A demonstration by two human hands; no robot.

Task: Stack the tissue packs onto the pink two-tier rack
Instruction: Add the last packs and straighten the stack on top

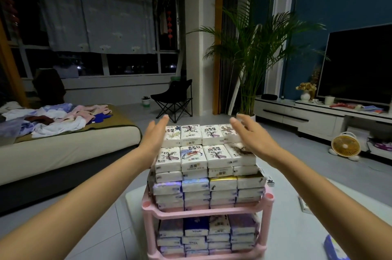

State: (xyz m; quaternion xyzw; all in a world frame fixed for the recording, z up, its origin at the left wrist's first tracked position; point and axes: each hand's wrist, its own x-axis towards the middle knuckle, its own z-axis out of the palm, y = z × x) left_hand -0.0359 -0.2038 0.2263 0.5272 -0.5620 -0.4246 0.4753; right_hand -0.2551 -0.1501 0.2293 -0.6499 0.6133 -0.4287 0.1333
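The tissue packs point(204, 149) are piled high on the pink two-tier rack point(206, 209), filling both shelves. The left hand point(153, 138) flanks the top layer at nine o'clock, fingers outstretched, grasping nothing. The right hand point(252, 136) hovers at two o'clock over the far corner, palm spread, empty.

home living room: sofa point(70, 147), television point(358, 64), potted palm point(254, 51)
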